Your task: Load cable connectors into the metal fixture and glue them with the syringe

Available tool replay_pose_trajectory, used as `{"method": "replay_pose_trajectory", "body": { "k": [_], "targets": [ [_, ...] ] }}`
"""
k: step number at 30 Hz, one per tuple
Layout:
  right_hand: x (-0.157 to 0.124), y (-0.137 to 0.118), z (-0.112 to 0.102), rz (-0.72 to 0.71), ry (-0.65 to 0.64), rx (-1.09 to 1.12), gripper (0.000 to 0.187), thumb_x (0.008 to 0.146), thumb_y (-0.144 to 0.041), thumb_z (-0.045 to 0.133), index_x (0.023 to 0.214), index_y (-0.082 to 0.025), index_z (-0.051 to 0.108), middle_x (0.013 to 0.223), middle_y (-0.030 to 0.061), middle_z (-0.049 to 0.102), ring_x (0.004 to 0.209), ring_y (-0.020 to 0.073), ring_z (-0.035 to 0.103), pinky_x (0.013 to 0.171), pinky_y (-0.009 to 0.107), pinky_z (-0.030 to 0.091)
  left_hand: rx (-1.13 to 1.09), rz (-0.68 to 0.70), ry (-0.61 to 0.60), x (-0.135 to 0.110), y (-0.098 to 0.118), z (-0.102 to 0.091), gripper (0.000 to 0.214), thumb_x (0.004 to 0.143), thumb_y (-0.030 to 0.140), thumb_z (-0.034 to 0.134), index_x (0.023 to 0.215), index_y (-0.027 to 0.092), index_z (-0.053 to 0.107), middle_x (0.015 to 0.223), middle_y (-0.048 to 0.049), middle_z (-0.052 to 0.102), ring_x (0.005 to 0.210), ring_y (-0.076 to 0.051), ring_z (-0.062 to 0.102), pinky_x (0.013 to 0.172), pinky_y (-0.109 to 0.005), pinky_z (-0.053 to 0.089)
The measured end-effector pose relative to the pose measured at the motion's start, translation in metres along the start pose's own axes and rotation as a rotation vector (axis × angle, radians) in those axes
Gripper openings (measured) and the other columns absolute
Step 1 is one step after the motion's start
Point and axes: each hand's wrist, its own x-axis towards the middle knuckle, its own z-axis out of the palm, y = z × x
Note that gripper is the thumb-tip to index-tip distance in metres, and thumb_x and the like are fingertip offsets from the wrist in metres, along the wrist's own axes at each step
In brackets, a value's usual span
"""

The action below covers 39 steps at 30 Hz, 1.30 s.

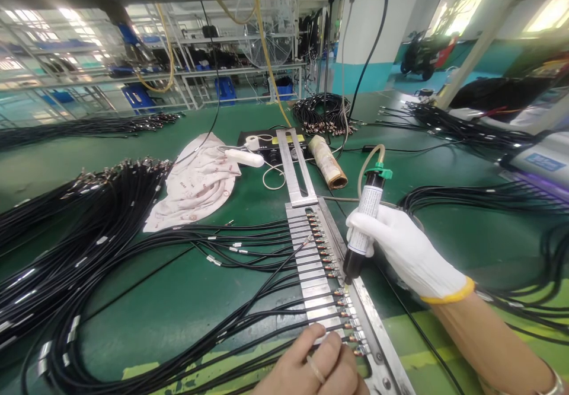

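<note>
My right hand point(400, 247), in a white glove with a yellow cuff, is closed around a labelled dispensing syringe point(367, 208). A green cap and hose top the syringe; its black lower end points down at the row of connectors point(341, 293). Black cables point(249, 267) lie side by side across a metal fixture point(313, 276), their connector ends along its right strip. At the bottom my bare left hand point(317, 365), with a ring on one finger, rests on the fixture's near end. Its fingers are curled over the cables there, and what they grip is hidden.
Bundles of black cables point(66, 258) cover the left side, and a coil point(322, 113) lies at the back. A crumpled cloth point(195, 181), a black control box point(271, 146) and a brown roll point(328, 162) stand beyond the fixture. At right is a white device point(542, 161) with purple light.
</note>
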Motion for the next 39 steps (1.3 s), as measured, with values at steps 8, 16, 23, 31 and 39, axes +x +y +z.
{"method": "replay_pose_trajectory", "body": {
  "k": [8,16,23,31,39],
  "targets": [
    [0.002,0.0,0.001,-0.002,0.009,0.019,0.042,0.081,-0.05,0.079,0.068,-0.016,0.056,0.062,0.001,0.057,0.052,0.0118,0.05,0.048,0.023,0.039,0.0,0.0,-0.004,0.0,0.0,0.0,0.013,0.095,0.015,0.061,0.083,0.017,0.064,0.085,0.0026,0.067,0.085,-0.013,0.06,0.091,-0.031,0.05],
    [0.002,0.0,-0.003,-0.026,0.042,0.069,0.04,0.08,-0.051,0.08,0.078,-0.013,0.065,0.064,0.0019,0.06,0.052,0.0119,0.05,0.048,0.023,0.041,0.078,0.034,-0.028,0.006,0.0,-0.008,0.022,0.1,0.016,0.055,0.081,0.017,0.064,0.088,0.0036,0.068,0.087,-0.013,0.062,0.092,-0.031,0.05],
    [0.0,-0.005,-0.005,-0.002,-0.075,0.047,0.04,0.082,-0.051,0.077,0.075,-0.014,0.062,0.064,0.0027,0.059,0.052,0.0126,0.05,0.048,0.024,0.04,0.084,0.056,-0.036,0.003,-0.001,-0.009,0.015,0.097,0.016,0.059,0.083,0.017,0.065,0.088,0.0036,0.067,0.089,-0.014,0.061,0.095,-0.031,0.049],
    [0.0,-0.002,-0.002,0.004,-0.104,-0.005,0.041,0.085,-0.05,0.074,0.072,-0.014,0.06,0.063,0.003,0.059,0.053,0.0124,0.05,0.049,0.024,0.039,0.062,0.077,-0.065,0.009,-0.004,-0.012,0.012,0.095,0.017,0.062,0.084,0.019,0.065,0.088,0.0042,0.067,0.088,-0.015,0.061,0.087,-0.032,0.05],
    [-0.001,-0.003,0.0,0.009,-0.119,-0.006,0.037,0.087,-0.044,0.072,0.068,-0.015,0.058,0.061,0.0023,0.058,0.053,0.012,0.05,0.049,0.023,0.039,0.05,0.061,-0.07,0.003,-0.001,-0.01,0.015,0.097,0.015,0.059,0.084,0.018,0.066,0.091,0.0034,0.068,0.09,-0.015,0.06,0.09,-0.034,0.049]
  ]
}}
